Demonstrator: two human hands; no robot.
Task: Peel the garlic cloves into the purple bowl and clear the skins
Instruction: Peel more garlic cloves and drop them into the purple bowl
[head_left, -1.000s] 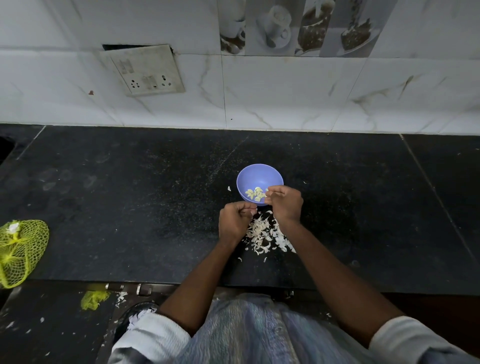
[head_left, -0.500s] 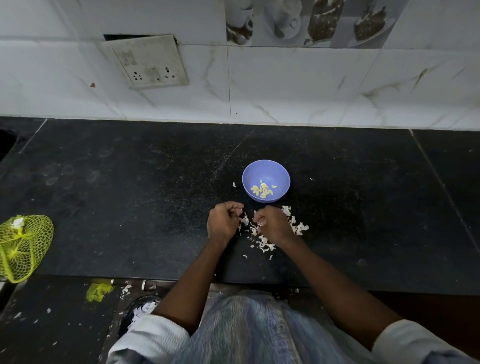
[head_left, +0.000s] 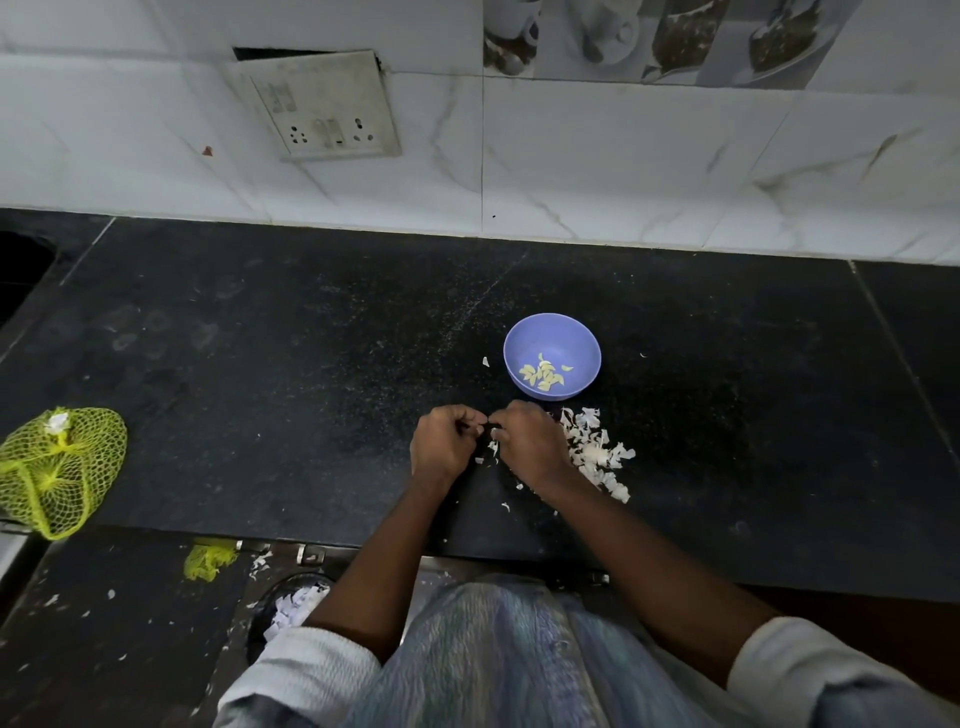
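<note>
both hands meet fingertip to fingertip, left hand (head_left: 448, 451) and right hand (head_left: 530, 448) curled, apparently pinching a clove hidden between them. the purple bowl (head_left: 552, 355) sits just beyond the right hand, nearer it; the skins (head_left: 597, 453) lie beside that hand's outer edge.

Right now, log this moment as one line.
hands: together near counter, fingers curled | purple bowl: peeled cloves inside | skins: piled on counter

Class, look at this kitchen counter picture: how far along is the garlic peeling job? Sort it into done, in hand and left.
Done: several peeled cloves lie in the purple bowl. In hand: the left hand and right hand meet with curled fingers, apparently working something small that cannot be made out. Left: the loose skins on the counter are uncleared.
</note>
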